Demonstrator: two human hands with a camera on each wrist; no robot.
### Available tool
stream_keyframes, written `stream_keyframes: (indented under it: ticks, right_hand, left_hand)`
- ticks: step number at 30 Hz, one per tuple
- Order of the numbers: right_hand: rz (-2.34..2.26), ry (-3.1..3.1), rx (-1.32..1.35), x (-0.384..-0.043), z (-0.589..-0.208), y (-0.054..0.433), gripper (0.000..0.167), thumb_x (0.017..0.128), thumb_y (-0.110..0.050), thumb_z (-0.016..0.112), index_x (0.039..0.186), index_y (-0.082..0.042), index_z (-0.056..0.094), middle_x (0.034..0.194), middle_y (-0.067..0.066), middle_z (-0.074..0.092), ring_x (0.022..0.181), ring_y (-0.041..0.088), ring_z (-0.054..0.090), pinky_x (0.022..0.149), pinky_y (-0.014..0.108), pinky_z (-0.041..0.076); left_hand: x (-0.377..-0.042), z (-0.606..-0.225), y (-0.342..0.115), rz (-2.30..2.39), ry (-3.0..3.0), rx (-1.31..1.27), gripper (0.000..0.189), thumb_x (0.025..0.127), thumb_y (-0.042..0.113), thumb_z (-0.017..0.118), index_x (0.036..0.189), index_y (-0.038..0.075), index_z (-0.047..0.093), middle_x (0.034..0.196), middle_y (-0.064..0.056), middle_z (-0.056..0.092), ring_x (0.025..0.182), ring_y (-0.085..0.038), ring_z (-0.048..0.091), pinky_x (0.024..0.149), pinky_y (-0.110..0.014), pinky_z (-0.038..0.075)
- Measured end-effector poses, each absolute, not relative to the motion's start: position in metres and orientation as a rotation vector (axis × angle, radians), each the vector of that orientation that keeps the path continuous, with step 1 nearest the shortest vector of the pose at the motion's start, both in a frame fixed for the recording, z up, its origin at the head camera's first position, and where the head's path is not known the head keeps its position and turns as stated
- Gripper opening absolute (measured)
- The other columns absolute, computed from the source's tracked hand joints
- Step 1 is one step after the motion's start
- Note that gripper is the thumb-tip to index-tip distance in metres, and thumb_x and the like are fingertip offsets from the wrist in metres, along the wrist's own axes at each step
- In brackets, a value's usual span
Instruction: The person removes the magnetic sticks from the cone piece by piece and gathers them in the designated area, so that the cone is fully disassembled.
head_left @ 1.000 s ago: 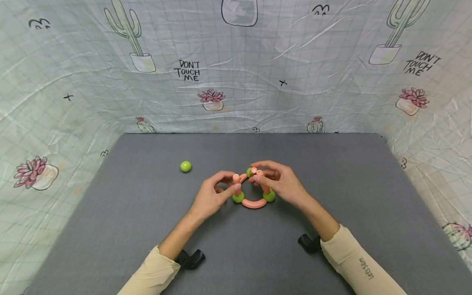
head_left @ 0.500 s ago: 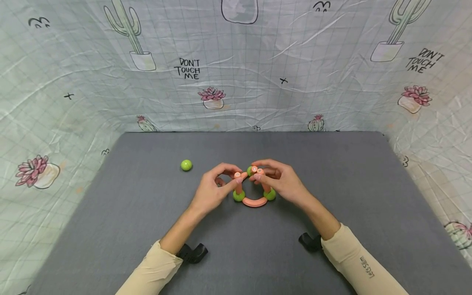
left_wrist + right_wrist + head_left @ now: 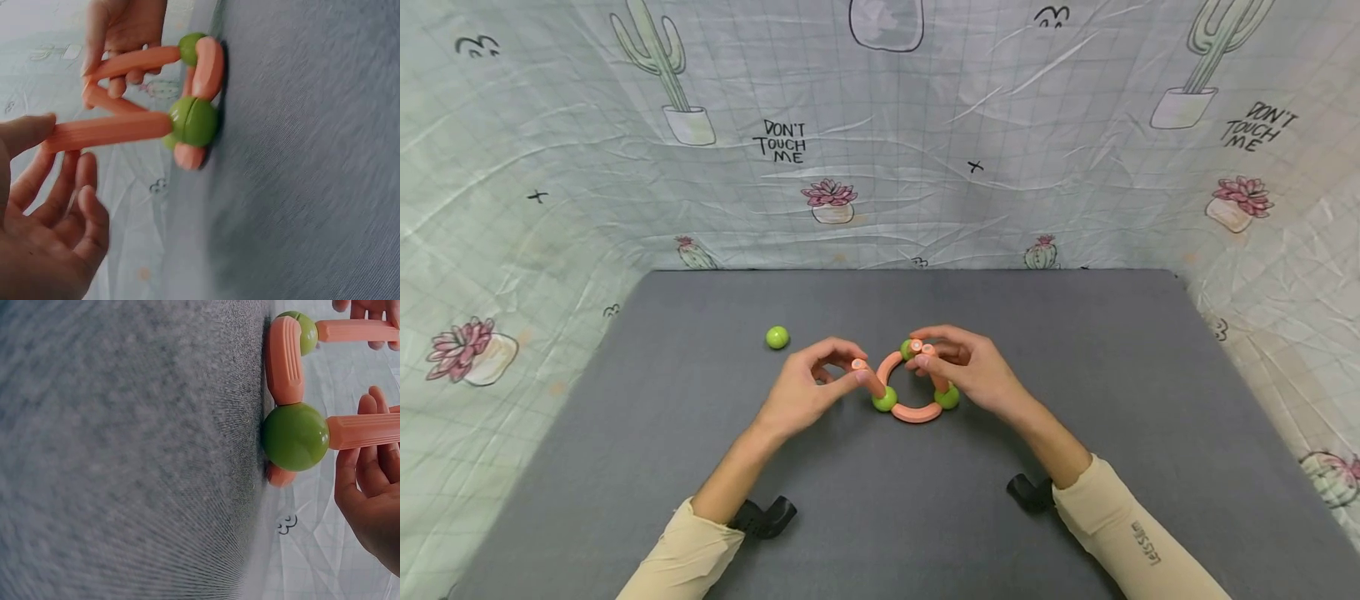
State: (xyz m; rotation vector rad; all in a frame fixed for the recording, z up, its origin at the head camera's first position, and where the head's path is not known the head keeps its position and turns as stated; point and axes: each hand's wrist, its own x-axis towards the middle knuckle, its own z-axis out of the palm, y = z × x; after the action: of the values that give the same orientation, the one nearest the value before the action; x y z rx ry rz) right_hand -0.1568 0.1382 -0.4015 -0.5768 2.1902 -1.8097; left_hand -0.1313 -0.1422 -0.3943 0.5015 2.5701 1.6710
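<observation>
On the grey table lies a ring of curved orange pieces (image 3: 916,414) joined by green balls (image 3: 884,399), with orange ribbed rods standing up from the balls. My left hand (image 3: 805,387) pinches the upper end of the left rod (image 3: 112,131) between thumb and fingers; that rod leans outward to the left, its lower end at the left ball. My right hand (image 3: 973,371) holds two rods close to their tops, which meet side by side. One of these, the right rod (image 3: 365,431), rises from the right ball; the other slants from the back ball, partly hidden by fingers.
A loose green ball (image 3: 777,337) sits on the table (image 3: 895,517) to the left of the ring. Behind the table hangs a patterned cloth (image 3: 910,108). Black wrist-worn devices (image 3: 767,517) show under both forearms.
My left hand has moved left and tipped the left rod's top outward, away from the other rods. The right hand holds its place.
</observation>
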Motion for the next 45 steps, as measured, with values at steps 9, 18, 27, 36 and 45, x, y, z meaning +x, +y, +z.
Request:
stream_keyframes:
  ticks: [9,18,27,36,45]
  right_hand:
    - [-1.803,2.211,-0.591,-0.157,-0.403,0.138,0.041,0.102,-0.018,0.068,0.141,-0.007,0.061,0.119,0.018,0.077,0.108,0.031,0.076,0.091,0.037,0.061]
    - [-1.798,2.219,-0.591,-0.156,-0.403,0.139,0.038,0.103,-0.017,0.067,0.140,-0.011,0.063,0.116,0.019,0.078,0.101,0.014,0.077,0.089,0.036,0.062]
    - [-1.798,2.213,-0.583,-0.156,-0.402,0.138,0.041,0.102,-0.017,0.069,0.141,-0.006,0.061,0.118,0.019,0.077,0.104,0.020,0.077,0.088,0.031,0.061]
    - [-1.800,2.216,-0.584,-0.157,-0.403,0.139,0.039,0.102,-0.017,0.068,0.140,-0.008,0.062,0.116,0.019,0.077,0.103,0.023,0.077,0.092,0.050,0.060]
    - [-1.805,2.204,-0.592,-0.158,-0.404,0.137,0.039,0.102,-0.018,0.068,0.140,-0.010,0.063,0.116,0.019,0.078,0.103,0.021,0.077,0.093,0.053,0.059]
  left_hand:
    - [-0.132,-0.389,-0.163,1.533,2.552,0.492,0.019,0.095,0.028,0.078,0.112,0.020,0.073,0.106,0.000,0.074,0.096,-0.015,0.067,0.069,-0.028,0.050]
    - [-0.130,-0.394,-0.176,1.455,2.524,0.553,0.016,0.094,0.020,0.078,0.109,0.019,0.072,0.099,-0.005,0.074,0.069,-0.022,0.059,0.057,-0.026,0.045]
    - [-0.131,-0.398,-0.182,1.396,2.515,0.527,0.017,0.094,0.018,0.079,0.109,0.016,0.074,0.100,-0.005,0.074,0.074,-0.017,0.059,0.058,-0.024,0.045]
    - [-0.138,-0.404,-0.186,1.263,2.511,0.546,0.022,0.092,0.016,0.080,0.113,0.017,0.075,0.101,-0.002,0.074,0.086,-0.013,0.063,0.066,-0.026,0.049]
    - [-0.140,-0.406,-0.188,1.243,2.484,0.533,0.027,0.089,0.008,0.082,0.115,0.008,0.074,0.098,-0.007,0.072,0.089,-0.018,0.064,0.070,-0.025,0.051]
